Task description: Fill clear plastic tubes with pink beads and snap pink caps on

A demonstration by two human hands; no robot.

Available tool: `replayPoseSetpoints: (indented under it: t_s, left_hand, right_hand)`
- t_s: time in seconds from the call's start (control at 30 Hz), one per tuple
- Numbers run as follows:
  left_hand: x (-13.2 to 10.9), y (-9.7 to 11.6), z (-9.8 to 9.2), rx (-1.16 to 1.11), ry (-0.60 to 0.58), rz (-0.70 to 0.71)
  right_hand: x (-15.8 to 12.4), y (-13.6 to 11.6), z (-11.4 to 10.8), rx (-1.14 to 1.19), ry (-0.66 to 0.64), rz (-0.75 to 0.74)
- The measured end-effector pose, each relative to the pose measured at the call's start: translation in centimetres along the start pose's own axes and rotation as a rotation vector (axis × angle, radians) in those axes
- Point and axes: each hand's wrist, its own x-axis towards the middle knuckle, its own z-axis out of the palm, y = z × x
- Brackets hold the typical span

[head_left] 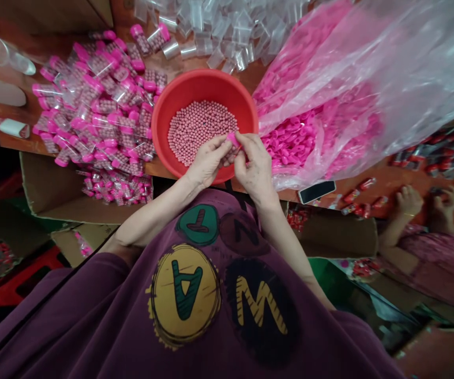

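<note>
Nearest is a purple T-shirt (223, 316). Beyond, the left hand (206, 160) and right hand (254, 162) pinch a pink-capped bead vial (233, 139) over a red plastic bowl (207, 84) of pink beads (199, 129) at the tabletop's (256, 73) near edge.

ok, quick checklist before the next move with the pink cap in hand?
1. Pink cap held: ok, left hand and right hand both grip it.
2. Cap fully seated: cannot tell, fingers hide what lies below.
3. Beads available: ok, in the red bowl.
4. Clear tubes available: ok, heaped beyond the bowl.
5. Loose pink pieces available: ok, in the plastic bag right of the bowl.
6. Phone away from the table edge: not ok, lies right at it.
</note>
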Motion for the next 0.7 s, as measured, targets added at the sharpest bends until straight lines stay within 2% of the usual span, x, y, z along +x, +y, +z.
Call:
replayPoseSetpoints:
  t_s: [0.07,0.23,0.33,0.43,0.6,0.7]
  left_hand:
    - [0.3,0.1,-0.6,0.045,-0.015,0.013]
    - [0.5,0.2,-2.9,0.173,-0.059,0.058]
    - [0.3,0.0,-3.7,0.236,-0.047,0.09]
    - [0.3,0.0,-4.0,0.295,-0.05,0.082]
    - [0.8,-0.1,-4.1,0.244,0.016,0.013]
    - [0.7,-0.4,-3.6,0.176,0.076,-0.017]
  right_hand:
    - [-0.3,0.5,0.1,0.069,-0.008,0.04]
    - [-1.1,4.0,2.0,0.284,0.138,0.223]
    - [-1.1,5.2,3.0,0.308,0.153,0.283]
    - [-0.9,3.9,3.1,0.223,0.116,0.285]
    - [-0.5,0.0,2.3,-0.115,-0.155,0.147]
    - [-0.3,-0.5,3.0,-0.314,-0.222,0.134]
